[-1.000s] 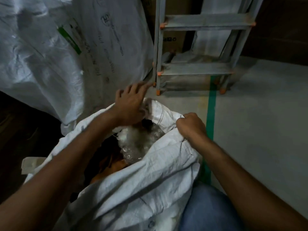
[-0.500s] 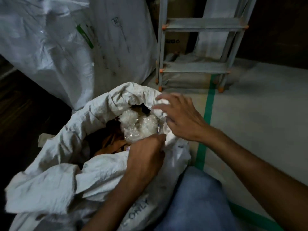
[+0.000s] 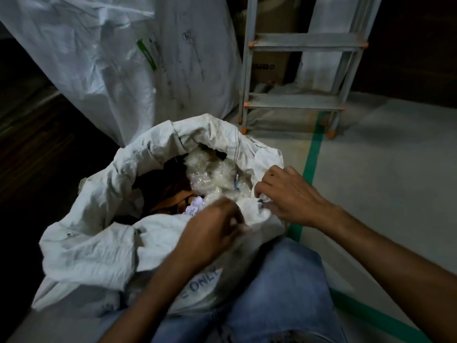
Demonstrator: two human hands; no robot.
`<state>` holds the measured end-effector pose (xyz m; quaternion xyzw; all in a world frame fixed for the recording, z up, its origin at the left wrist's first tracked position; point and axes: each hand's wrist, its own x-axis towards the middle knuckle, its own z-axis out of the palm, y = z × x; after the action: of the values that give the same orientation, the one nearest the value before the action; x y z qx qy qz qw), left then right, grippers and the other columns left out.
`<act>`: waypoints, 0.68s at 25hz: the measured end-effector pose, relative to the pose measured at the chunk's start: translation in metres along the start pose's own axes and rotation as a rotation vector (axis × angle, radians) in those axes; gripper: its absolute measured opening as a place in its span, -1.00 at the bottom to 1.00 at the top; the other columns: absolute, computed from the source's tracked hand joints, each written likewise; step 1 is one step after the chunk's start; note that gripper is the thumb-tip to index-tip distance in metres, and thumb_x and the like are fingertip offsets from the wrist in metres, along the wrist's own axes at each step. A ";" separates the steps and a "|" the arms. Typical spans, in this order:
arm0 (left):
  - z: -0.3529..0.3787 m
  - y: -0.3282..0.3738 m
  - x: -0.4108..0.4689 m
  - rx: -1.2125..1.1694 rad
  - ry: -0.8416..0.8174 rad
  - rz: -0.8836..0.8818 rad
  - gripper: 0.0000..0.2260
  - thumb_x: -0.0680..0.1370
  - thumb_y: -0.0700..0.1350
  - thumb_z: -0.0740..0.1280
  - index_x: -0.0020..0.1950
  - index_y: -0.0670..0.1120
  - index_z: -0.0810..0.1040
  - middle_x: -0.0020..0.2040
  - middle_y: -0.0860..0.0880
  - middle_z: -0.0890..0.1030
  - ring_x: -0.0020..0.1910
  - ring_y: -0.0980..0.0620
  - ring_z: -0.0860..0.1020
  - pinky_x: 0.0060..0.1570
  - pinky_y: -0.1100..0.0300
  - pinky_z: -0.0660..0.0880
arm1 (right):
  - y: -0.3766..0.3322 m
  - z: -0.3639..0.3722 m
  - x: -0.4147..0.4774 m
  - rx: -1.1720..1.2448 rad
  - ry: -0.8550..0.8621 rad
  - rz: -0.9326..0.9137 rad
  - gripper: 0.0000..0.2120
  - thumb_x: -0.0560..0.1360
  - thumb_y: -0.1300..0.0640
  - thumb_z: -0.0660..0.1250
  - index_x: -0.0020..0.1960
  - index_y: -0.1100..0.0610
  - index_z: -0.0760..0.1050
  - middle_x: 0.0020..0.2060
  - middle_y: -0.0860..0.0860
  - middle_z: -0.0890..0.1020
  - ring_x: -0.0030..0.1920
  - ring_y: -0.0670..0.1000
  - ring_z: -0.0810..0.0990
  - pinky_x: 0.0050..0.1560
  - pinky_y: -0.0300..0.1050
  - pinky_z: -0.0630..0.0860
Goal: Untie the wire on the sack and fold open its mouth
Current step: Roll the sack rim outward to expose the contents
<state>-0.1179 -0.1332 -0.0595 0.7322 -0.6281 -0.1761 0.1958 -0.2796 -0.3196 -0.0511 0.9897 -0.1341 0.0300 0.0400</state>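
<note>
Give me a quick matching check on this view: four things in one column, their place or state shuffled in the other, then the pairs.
Things:
1. sack
2. plastic wrap
3. stepladder
4. right hand

Places or states:
A. stands behind, orange caps at its feet
B. pinches the rim on the near right
C. white, mouth open, rim rolled outward
D. clear, crumpled, inside the open mouth

Pairs: 1-C, 2-D, 3-A, 4-B

L fingers [image 3: 236,222] blurred; grip prob. unreadable
</note>
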 end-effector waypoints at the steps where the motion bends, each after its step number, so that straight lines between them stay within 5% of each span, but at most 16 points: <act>1: -0.010 -0.011 0.001 0.164 0.045 -0.015 -0.41 0.39 0.44 0.32 0.29 0.13 0.53 0.24 0.05 0.55 0.17 -0.04 0.55 0.13 0.00 0.50 | -0.002 0.004 -0.007 -0.014 0.088 0.016 -0.72 0.41 0.07 0.52 0.07 -0.03 0.52 -0.05 -0.03 0.59 0.07 0.09 0.50 -0.04 0.02 0.37; 3: -0.025 -0.025 -0.002 0.250 -0.156 -0.141 -0.19 0.30 0.54 0.32 0.45 0.17 0.38 0.32 0.02 0.54 0.28 -0.09 0.51 0.21 -0.01 0.46 | -0.005 0.009 -0.018 -0.029 0.200 0.049 -0.72 0.37 0.18 0.52 0.01 0.01 0.53 -0.05 -0.01 0.58 0.07 0.12 0.52 -0.06 0.01 0.34; 5: -0.022 -0.019 -0.010 0.221 -0.309 -0.188 -0.27 0.33 0.44 0.41 0.43 0.20 0.39 0.25 0.05 0.61 0.22 -0.08 0.58 0.11 0.03 0.53 | -0.012 0.002 -0.023 0.014 0.177 0.072 -0.72 0.34 0.17 0.48 0.01 0.01 0.53 -0.01 -0.03 0.57 0.13 0.12 0.51 -0.02 0.00 0.31; 9: 0.004 0.006 -0.033 0.434 0.058 0.042 -0.68 0.28 -0.08 0.45 0.02 0.04 0.59 -0.14 0.02 0.65 -0.19 -0.14 0.65 -0.41 0.08 0.50 | -0.036 -0.038 -0.013 0.320 -0.172 -0.023 -0.30 0.24 0.04 0.43 0.38 -0.06 0.41 0.41 -0.06 0.40 0.47 0.02 0.29 0.41 0.00 0.22; 11: 0.009 0.016 -0.045 0.488 0.118 0.038 -0.70 0.25 -0.12 0.45 -0.04 0.01 0.60 -0.20 0.02 0.61 -0.28 -0.12 0.61 -0.49 0.09 0.45 | -0.048 -0.045 -0.008 0.240 -0.325 -0.103 -0.30 0.33 0.01 0.44 0.45 -0.04 0.37 0.35 -0.01 0.49 0.38 0.06 0.43 0.34 -0.01 0.28; 14: 0.011 0.022 -0.063 0.414 0.221 -0.064 -0.65 0.34 0.00 0.47 0.12 0.04 0.60 -0.05 0.03 0.65 -0.12 -0.09 0.63 -0.30 0.04 0.55 | -0.059 -0.038 -0.003 0.024 -0.234 -0.163 -0.73 0.41 0.05 0.38 0.11 -0.04 0.56 0.00 0.02 0.64 0.09 0.13 0.60 0.01 -0.01 0.37; 17: -0.010 0.029 -0.089 0.043 0.037 -0.106 -0.50 0.44 0.18 0.51 0.33 0.05 0.58 0.22 0.06 0.64 0.16 0.04 0.60 0.09 0.09 0.55 | -0.069 -0.031 -0.021 -0.044 -0.109 -0.115 -0.71 0.40 0.13 0.38 0.11 -0.02 0.55 -0.05 0.03 0.67 0.04 0.16 0.62 -0.06 0.01 0.46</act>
<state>-0.1505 -0.0488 -0.0357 0.7715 -0.5885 -0.1589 0.1821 -0.2826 -0.2454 -0.0265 0.9948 -0.0798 -0.0291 0.0561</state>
